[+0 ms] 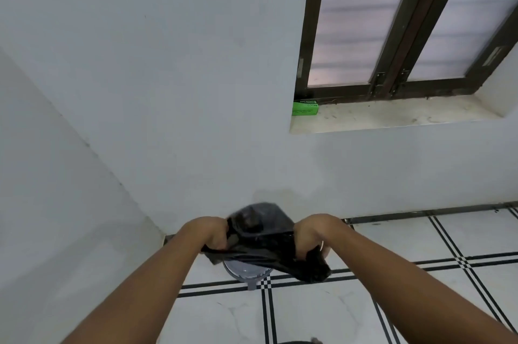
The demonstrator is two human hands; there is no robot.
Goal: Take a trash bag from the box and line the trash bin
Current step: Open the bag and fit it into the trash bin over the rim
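Note:
A black trash bag is stretched between both hands over a grey trash bin that stands on the floor by the wall. My left hand grips the bag's left edge, and my right hand grips its right edge with loose plastic bunched below the fist. Only the bin's near rim and a small front tab show; the bag hides the rest. The green box of trash bags lies at the left end of the window sill, far above and to the right of the hands.
White walls meet in a corner to the left of the bin. A dark-framed window sits above the stone sill. The floor is white tile with black line patterns. A dark object peeks in at the bottom edge.

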